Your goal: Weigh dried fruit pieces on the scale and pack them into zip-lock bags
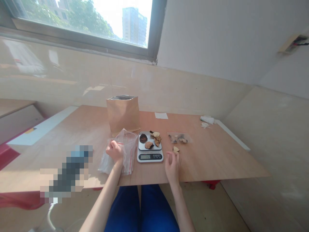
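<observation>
A small digital scale point(150, 156) sits on the wooden table point(212, 154), with several dried brown and pale pieces point(152, 139) on its platform. My left hand point(115, 150) is closed on a clear zip bag with a red seal line point(125, 151), just left of the scale. My right hand point(173, 164) rests right of the scale, its fingers pinched on a small pale dried piece point(176, 149). A filled clear bag of dried pieces point(180, 138) lies flat beyond my right hand.
A brown paper pouch point(123, 115) stands upright behind the scale. A white slip point(161, 115) and crumpled white scraps point(207, 121) lie at the table's far side. A blurred-out object point(67, 172) lies at the near left. My blue-clad legs point(142, 209) are under the table edge.
</observation>
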The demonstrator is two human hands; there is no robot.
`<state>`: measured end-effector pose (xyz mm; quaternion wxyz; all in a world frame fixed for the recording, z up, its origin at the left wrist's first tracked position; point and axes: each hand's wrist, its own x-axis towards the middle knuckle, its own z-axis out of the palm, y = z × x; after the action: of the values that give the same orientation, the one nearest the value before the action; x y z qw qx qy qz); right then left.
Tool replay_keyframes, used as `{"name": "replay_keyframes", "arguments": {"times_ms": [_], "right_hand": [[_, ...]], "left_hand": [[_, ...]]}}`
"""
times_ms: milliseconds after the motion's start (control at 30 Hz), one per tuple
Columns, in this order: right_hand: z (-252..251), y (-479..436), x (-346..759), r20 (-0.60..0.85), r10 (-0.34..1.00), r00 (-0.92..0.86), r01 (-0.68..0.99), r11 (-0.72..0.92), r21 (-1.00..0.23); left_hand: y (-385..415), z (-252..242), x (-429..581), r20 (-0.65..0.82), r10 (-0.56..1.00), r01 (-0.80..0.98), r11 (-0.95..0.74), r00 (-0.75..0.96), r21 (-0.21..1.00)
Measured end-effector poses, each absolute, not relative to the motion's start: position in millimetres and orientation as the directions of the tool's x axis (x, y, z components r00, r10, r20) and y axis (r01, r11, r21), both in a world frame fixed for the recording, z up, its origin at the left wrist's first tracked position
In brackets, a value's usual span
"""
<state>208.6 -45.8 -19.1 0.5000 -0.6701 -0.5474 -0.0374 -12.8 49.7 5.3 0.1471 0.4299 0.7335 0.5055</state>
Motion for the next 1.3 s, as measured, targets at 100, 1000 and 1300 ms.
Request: {"name": "replay_keyframes", "arguments": {"times_ms": [100, 1000, 1300], "right_hand": [[-9, -41, 195, 0.619, 0.744, 0.252, 0.832, 0.16, -0.531], [-16, -35, 305, 0.586, 0.665, 0.463, 0.845, -0.133, -0.518], [-31, -36, 300, 0.613, 0.691, 0.385, 0.915, -0.195, -0.354]], "left_hand": [[50, 7, -12, 0.193, 0.735, 0.423, 0.138, -0.65, 0.896], [21, 74, -11, 0.547, 0.702, 0.436, -0.359, -0.457, 0.825], [16, 141, -48, 0.344, 0.922, 0.907, 0.016, -0.176, 0.421]]}}
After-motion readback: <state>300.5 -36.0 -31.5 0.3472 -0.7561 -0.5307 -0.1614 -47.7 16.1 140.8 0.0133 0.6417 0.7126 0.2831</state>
